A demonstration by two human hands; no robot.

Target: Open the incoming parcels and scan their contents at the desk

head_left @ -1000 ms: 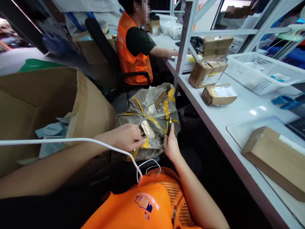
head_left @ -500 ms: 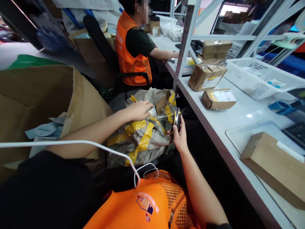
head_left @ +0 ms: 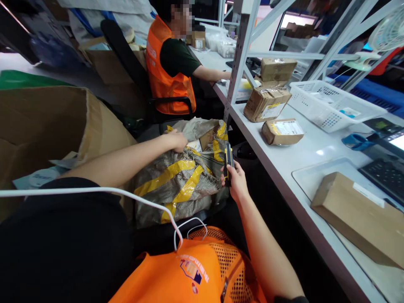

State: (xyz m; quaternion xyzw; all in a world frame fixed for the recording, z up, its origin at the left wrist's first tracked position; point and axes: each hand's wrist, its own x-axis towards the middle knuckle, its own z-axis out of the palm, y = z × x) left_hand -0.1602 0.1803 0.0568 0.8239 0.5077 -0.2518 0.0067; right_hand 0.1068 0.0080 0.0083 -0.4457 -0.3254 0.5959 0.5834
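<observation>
A grey woven sack point(head_left: 176, 198) with strips of yellow tape stands in front of me, its top torn open and frayed. Inside the opening a brown carton point(head_left: 208, 139) and a white labelled piece point(head_left: 195, 145) show. My left hand point(head_left: 177, 141) is closed on the sack's far left rim, fingertips partly hidden. At the sack's right side my right hand point(head_left: 235, 176) grips a black-and-yellow utility knife point(head_left: 228, 158), pointing upward; I cannot make out a blade.
To the left stands a large open carton point(head_left: 107, 126) with papers inside. The white table point(head_left: 277, 172) on the right bears boxes, a white basket point(head_left: 331, 105), a keyboard and a long carton point(head_left: 356, 219). A co-worker point(head_left: 170, 71) sits ahead. A white cable point(head_left: 126, 191) crosses my view.
My left hand has drawn back leftward from the opening and its fingers have closed on the sack's rim. The right hand still holds the utility knife. The view has shifted slightly.
</observation>
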